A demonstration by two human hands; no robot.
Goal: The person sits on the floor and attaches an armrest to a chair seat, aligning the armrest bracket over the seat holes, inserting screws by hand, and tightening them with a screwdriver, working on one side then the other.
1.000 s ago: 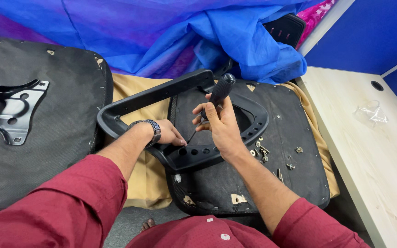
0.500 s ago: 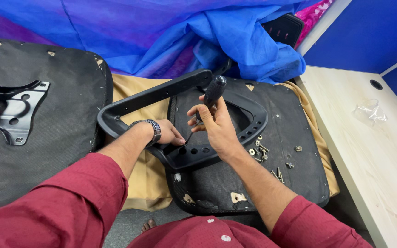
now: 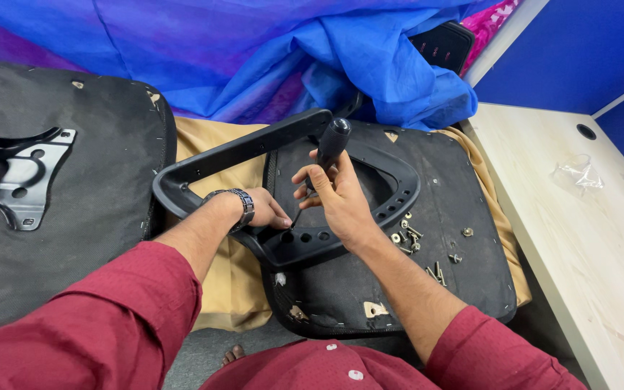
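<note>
At far left a black seat pad (image 3: 74, 217) lies underside up, with a black metal bracket (image 3: 16, 173) fixed on it. Just right of it, tan cloth (image 3: 232, 289) shows between that pad and a second pad (image 3: 427, 289), also underside up. A black armrest frame (image 3: 254, 148) lies across the gap, its mounting plate with holes resting on the second pad. The left hand (image 3: 265, 209), a metal watch (image 3: 236, 206) on its wrist, presses down on the frame beside the plate, fingers curled against it; whether it truly grips is hard to tell. The right hand (image 3: 337, 198) is closed around a black-handled screwdriver (image 3: 330, 148), held nearly upright with the tip down at the plate, between the two hands. Right of that hand, loose screws (image 3: 407, 237) lie scattered on the second pad. Behind everything, blue cloth (image 3: 370, 65) is bunched up. At far right runs a pale wooden tabletop (image 3: 586, 245) with a crumpled clear plastic bag (image 3: 578, 175) on it.
</note>
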